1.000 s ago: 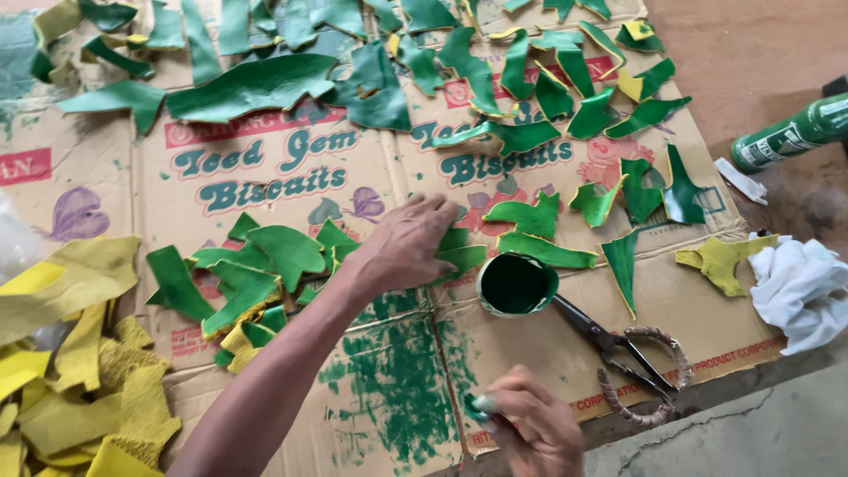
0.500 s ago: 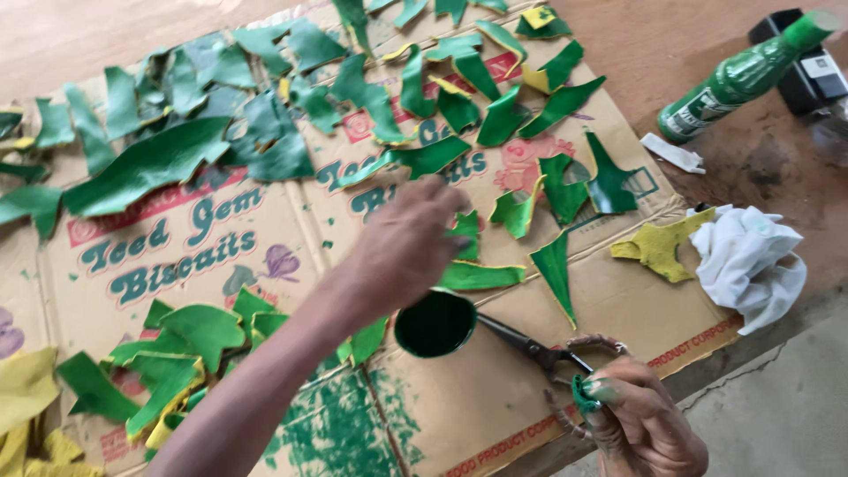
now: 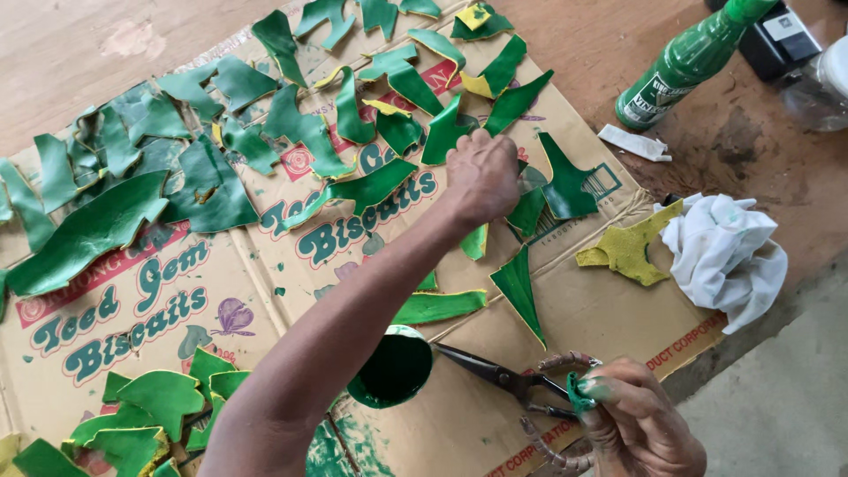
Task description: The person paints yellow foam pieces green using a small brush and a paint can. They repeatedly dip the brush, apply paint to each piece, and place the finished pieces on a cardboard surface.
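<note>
My left hand (image 3: 481,177) reaches across the flattened cardboard (image 3: 609,327) and its fingers pinch a green-painted cut piece (image 3: 530,210) among the pieces laid at the right. My right hand (image 3: 640,433), stained green, grips a small green dauber (image 3: 579,395) at the lower right, just beside the wrapped handles of black scissors (image 3: 503,377). A round cup of green dye (image 3: 393,367) sits at the scissors' tips, under my left forearm. Several green pieces (image 3: 88,225) are spread over the far cardboard, and a stack of them (image 3: 146,406) lies at the lower left.
A green bottle (image 3: 685,62) lies on the brown floor at the upper right, with a dark box (image 3: 782,35) beside it. A crumpled white cloth (image 3: 724,256) and an unpainted yellow piece (image 3: 627,252) rest at the cardboard's right edge. Grey concrete runs along the lower right.
My left hand has left the stack at the lower left and moved right and away to the spread pieces. My right hand has shifted right to the scissors' handles. The view has swung right.
</note>
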